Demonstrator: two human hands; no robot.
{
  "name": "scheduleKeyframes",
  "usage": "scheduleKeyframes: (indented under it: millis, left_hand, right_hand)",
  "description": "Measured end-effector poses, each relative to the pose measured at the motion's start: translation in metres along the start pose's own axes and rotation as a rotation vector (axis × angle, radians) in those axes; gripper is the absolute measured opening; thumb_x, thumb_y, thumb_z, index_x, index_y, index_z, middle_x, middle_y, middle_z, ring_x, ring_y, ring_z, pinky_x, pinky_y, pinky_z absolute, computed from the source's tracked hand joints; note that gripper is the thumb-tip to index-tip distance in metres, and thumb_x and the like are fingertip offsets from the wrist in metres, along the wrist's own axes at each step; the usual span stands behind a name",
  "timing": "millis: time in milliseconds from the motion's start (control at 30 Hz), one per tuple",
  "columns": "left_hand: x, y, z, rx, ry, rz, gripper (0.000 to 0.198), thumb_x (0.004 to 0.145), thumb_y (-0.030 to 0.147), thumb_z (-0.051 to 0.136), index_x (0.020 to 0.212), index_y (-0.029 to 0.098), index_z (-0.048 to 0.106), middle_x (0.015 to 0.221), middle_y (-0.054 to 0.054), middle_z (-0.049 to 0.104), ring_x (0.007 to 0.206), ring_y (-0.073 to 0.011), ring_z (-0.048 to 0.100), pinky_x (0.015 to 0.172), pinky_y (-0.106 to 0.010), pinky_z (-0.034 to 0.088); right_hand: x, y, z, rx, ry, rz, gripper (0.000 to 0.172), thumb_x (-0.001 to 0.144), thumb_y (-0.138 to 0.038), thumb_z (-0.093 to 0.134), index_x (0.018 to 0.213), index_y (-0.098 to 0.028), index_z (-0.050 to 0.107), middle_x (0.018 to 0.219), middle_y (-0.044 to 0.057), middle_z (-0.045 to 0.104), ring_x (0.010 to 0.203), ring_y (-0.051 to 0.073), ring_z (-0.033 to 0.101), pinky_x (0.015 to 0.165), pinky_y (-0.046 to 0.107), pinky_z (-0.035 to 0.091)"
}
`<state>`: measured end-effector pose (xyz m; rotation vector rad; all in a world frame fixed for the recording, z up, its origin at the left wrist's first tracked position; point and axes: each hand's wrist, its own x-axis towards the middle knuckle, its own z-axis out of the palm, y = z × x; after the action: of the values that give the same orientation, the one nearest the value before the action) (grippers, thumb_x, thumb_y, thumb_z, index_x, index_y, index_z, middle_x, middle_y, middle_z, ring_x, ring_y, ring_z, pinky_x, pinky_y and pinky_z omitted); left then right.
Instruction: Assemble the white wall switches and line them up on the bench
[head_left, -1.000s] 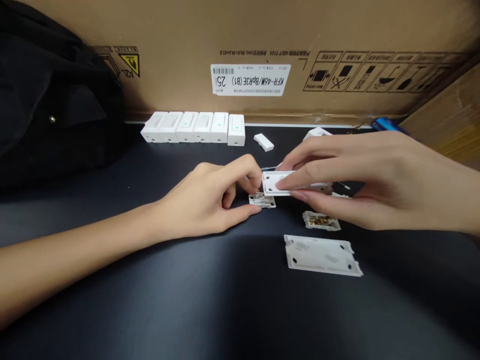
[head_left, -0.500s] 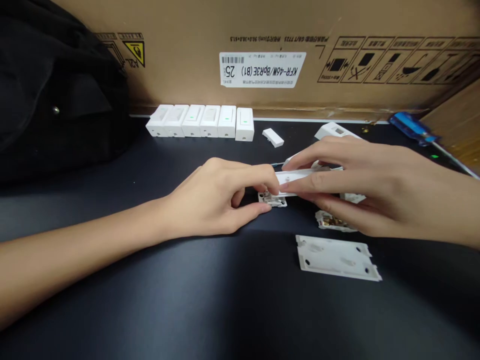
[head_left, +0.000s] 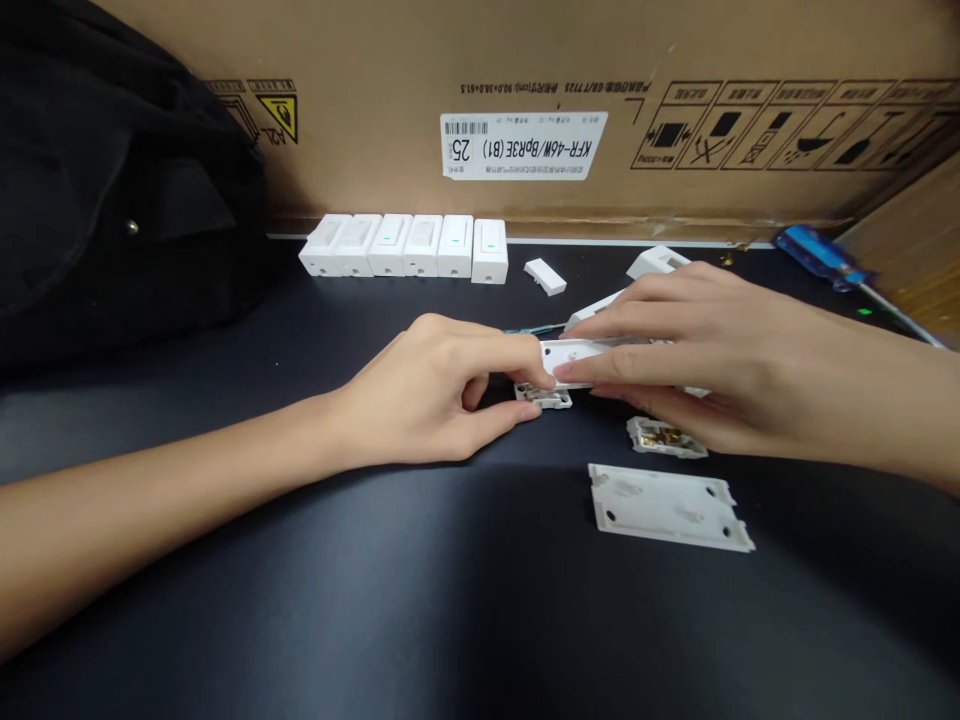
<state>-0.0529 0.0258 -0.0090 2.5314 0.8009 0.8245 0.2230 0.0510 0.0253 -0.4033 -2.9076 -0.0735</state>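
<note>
My left hand (head_left: 457, 395) is closed, its thumb and index finger at a small white switch mechanism (head_left: 553, 398) lying on the dark table. My right hand (head_left: 675, 360) has its fingers around a flat white back plate (head_left: 564, 352) just behind and above that mechanism; they hide much of the plate. Below my right palm lies a second mechanism (head_left: 667, 438) with brass contacts showing. Nearer to me rests another white back plate (head_left: 671, 508), flat, with holes. A white switch housing (head_left: 592, 308) is partly covered by my right fingers.
Several white switches (head_left: 390, 245) stand in a row along the cardboard box (head_left: 375, 120). A loose white rocker (head_left: 545, 276) and another housing (head_left: 656, 262) lie toward the back. A blue-handled screwdriver (head_left: 821, 255) is at back right, a black bag (head_left: 127, 190) at left.
The view has shifted slightly. My right hand has moved a little up, showing more of the second mechanism. The left hand keeps its place at the small mechanism.
</note>
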Motion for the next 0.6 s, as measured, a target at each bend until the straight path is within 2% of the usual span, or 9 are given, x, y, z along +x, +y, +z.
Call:
scheduleKeyframes:
  millis: [200, 367, 600]
  left_hand:
    - [-0.0001, 0.0011, -0.0007, -0.015, 0.006, -0.015, 0.016, 0.087, 0.012, 0.080, 0.102, 0.017, 0.076, 0.078, 0.006, 0.070, 0.054, -0.0049, 0.051, 0.057, -0.021, 0.041]
    - [-0.0002, 0.0020, -0.0007, -0.011, -0.004, -0.025, 0.020, 0.088, 0.013, 0.078, 0.106, 0.019, 0.075, 0.084, 0.006, 0.072, 0.056, -0.0056, 0.051, 0.059, -0.021, 0.042]
    - [-0.0017, 0.0028, -0.0016, 0.004, -0.011, -0.056, 0.027, 0.085, 0.013, 0.077, 0.110, 0.021, 0.074, 0.089, 0.007, 0.073, 0.057, -0.0048, 0.052, 0.057, -0.021, 0.041]
  right_hand:
    - [0.0009, 0.0012, 0.0009, -0.032, 0.013, -0.001, 0.036, 0.103, -0.015, 0.049, 0.134, -0.025, 0.066, 0.117, 0.007, 0.075, 0.103, 0.026, 0.062, 0.084, 0.043, 0.045]
    - [0.0032, -0.0008, 0.0011, 0.016, 0.010, 0.038, 0.034, 0.104, -0.017, 0.047, 0.129, -0.026, 0.069, 0.112, 0.006, 0.076, 0.106, 0.027, 0.063, 0.088, 0.044, 0.045]
    - [0.0028, -0.0026, 0.0009, 0.087, -0.015, 0.083, 0.031, 0.109, -0.019, 0.045, 0.130, -0.023, 0.067, 0.116, 0.007, 0.074, 0.110, 0.024, 0.061, 0.095, 0.044, 0.044]
